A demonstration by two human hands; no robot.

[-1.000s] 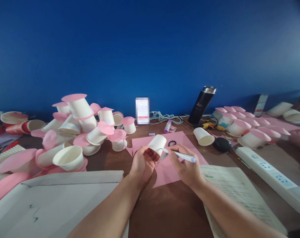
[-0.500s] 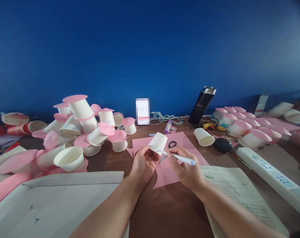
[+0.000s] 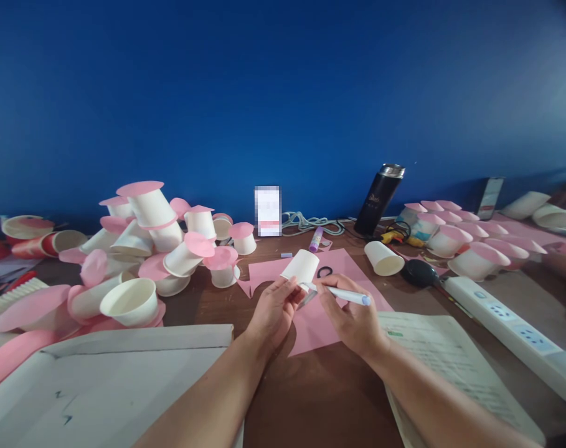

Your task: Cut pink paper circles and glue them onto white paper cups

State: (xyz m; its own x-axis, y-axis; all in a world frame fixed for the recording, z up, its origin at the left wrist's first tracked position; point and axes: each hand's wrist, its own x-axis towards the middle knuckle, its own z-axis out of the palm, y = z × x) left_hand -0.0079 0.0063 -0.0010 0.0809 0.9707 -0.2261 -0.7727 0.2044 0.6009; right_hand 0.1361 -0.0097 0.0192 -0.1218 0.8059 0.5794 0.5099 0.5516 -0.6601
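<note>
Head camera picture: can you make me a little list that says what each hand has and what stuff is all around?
left hand: holds a white paper cup, tipped on its side
right hand: holds a pen, tip at the cup
under the hands: pink paper sheet on a brown table
left side: pile of cups with pink discs
right side: power strip, black bottle
near edge: open book

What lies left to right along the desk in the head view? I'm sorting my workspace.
Heap of pink-topped cups → left hand holding a paper cup → right hand with pen → black flask → power strip.
</note>
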